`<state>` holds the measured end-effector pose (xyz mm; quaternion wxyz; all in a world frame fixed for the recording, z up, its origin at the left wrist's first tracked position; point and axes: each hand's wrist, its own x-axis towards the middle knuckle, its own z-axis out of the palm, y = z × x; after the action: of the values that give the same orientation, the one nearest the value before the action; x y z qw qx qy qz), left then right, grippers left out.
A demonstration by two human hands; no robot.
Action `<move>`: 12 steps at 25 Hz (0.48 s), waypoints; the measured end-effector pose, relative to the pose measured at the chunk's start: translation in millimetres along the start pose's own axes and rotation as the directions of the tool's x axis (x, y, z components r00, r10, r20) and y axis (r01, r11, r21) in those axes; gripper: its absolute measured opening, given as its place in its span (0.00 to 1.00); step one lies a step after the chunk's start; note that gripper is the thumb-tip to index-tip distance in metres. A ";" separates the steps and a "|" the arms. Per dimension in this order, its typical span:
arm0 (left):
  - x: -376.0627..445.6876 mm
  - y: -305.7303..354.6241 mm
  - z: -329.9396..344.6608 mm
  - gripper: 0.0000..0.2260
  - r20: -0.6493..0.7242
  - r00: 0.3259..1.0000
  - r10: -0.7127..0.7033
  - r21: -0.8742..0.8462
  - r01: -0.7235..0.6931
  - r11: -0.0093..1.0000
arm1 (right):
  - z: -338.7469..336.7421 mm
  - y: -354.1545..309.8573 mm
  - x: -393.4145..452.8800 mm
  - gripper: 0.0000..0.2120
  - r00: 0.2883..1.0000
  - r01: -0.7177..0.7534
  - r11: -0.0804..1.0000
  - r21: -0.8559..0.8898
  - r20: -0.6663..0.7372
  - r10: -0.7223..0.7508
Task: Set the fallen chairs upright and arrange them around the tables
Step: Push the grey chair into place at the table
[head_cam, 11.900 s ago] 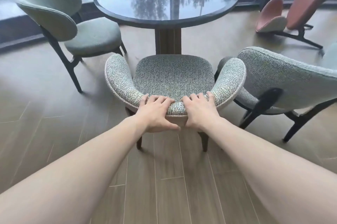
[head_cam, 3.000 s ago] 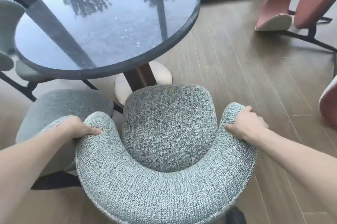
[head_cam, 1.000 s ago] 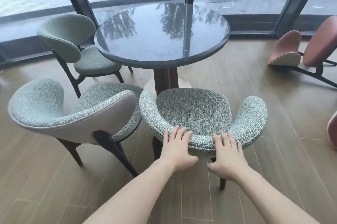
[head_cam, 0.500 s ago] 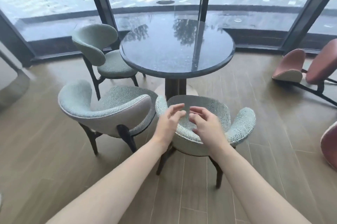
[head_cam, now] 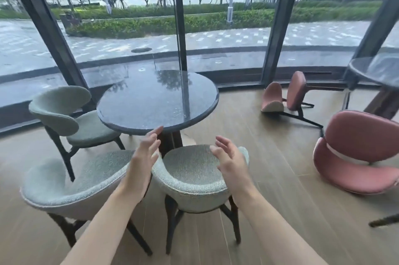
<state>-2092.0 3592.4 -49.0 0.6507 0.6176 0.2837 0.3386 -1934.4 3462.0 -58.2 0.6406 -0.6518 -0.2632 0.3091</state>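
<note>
Item: grey-table station, three grey seats upright; I take this set as placed and the pink pair as my next work. My left hand (head_cam: 144, 158) and right hand (head_cam: 230, 160) hang free above the near speckled chair (head_cam: 194, 175), fingers spread and slack, gripping nothing, touching nothing. Landmark: round dark table (head_cam: 156, 99). The near speckled chair stands on the camera side of the table, seat tucked toward its pedestal; a second speckled chair (head_cam: 75, 180) stands just beside it, near-left of the table; a smooth grey-green chair (head_cam: 71, 113) stands at the table's left, by the glass. Well right of the table a pink chair (head_cam: 285, 97) lies on its side, legs pointing away from the table; nearer me on that side a second pink chair (head_cam: 356, 152) also looks tipped, though its legs are mostly out of view. A second dark table (head_cam: 376, 69) shows at the far right edge. To do the step well, I judge: take the fallen chair by backrest and seat edge with both hands, pivot it on its legs rather than drag. Surface: wood-look plank floor (head_cam: 269, 189), likely easy to scuff. Room: curved glazing with dark mullions, wet paving and hedges outside.
</note>
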 end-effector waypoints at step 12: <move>10.0 18.8 97.5 0.19 0.269 0.963 -0.018 -0.145 0.059 0.988 | -83.9 -28.6 -37.1 0.13 0.928 0.054 0.998 -0.017 -0.368 -0.056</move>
<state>-2010.9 3540.8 -22.4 0.7345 0.6008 0.1786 0.2601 -1895.7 3379.3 -28.3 0.6847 -0.6927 -0.1578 0.1626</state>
